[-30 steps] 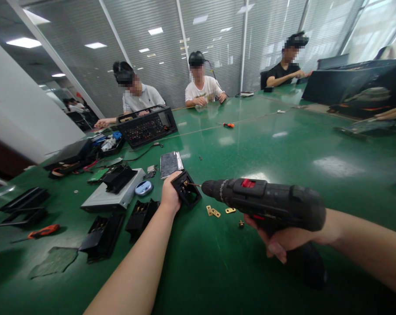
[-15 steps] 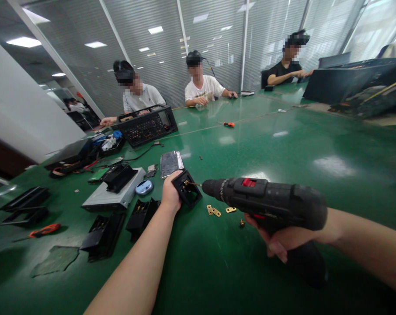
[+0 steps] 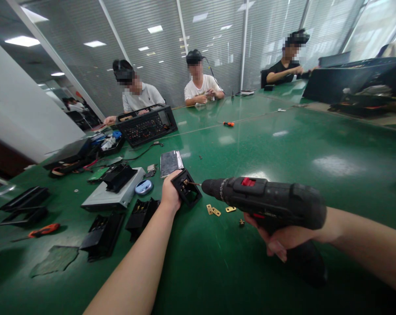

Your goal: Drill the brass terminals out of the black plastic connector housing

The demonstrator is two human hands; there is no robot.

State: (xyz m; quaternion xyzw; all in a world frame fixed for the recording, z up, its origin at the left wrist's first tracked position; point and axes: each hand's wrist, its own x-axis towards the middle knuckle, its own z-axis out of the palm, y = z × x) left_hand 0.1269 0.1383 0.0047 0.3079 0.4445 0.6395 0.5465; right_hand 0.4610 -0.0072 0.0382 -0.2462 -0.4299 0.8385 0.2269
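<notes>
My left hand is closed around a black plastic housing, tilted so its open side faces right. Brass-coloured parts show inside it. In my right hand is a black cordless drill, lying level and pointing left. Its thin bit reaches into the housing at the brass parts; the exact contact of the tip is too small to tell. On the table just below the drill's chuck lie several brass plates, and a small brass screw part is beside my right fingers.
More black housings lie to the left, one on a grey metal drive box. An orange screwdriver is at the far left, another screwdriver farther back. A black computer case and several co-workers are across the green table.
My hands, the drill and the housing have hardly moved. Across the table, the middle co-worker's hands have come together in front of the chest.
</notes>
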